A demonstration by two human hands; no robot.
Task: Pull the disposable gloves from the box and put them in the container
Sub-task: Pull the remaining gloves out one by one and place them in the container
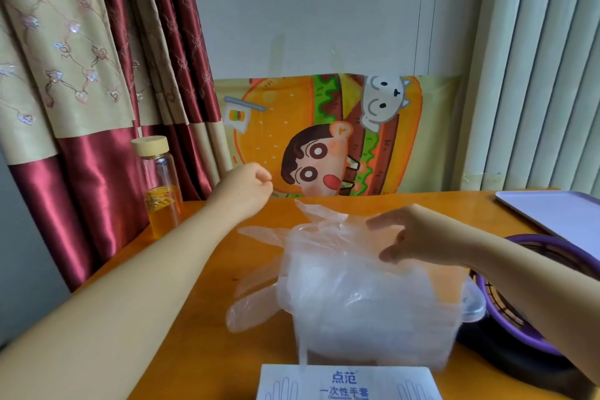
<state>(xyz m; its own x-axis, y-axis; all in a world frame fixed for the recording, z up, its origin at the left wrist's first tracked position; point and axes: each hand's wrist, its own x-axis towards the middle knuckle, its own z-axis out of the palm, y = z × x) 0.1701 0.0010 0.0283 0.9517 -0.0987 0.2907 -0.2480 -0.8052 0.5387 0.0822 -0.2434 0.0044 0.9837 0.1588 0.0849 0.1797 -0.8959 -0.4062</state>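
Note:
A clear plastic container (474, 306) stands on the table in front of me, heaped with several transparent disposable gloves (337, 273). Some glove fingers hang over its left side and stick up at the back. The white glove box (347, 382) lies at the bottom edge, just in front of the container. My right hand (418, 237) is over the container's top, fingers and thumb spread, touching the heap of gloves. My left hand (250, 187) is raised to the left behind the container, fingers curled into a fist, with nothing visible in it.
A glass bottle (160, 185) with amber liquid stands at the table's left back edge by the curtain. A purple-rimmed basket (532, 269) sits right of the container, a pale tray (558, 213) behind it. The orange table (207, 308) ends at a cartoon cloth on the wall.

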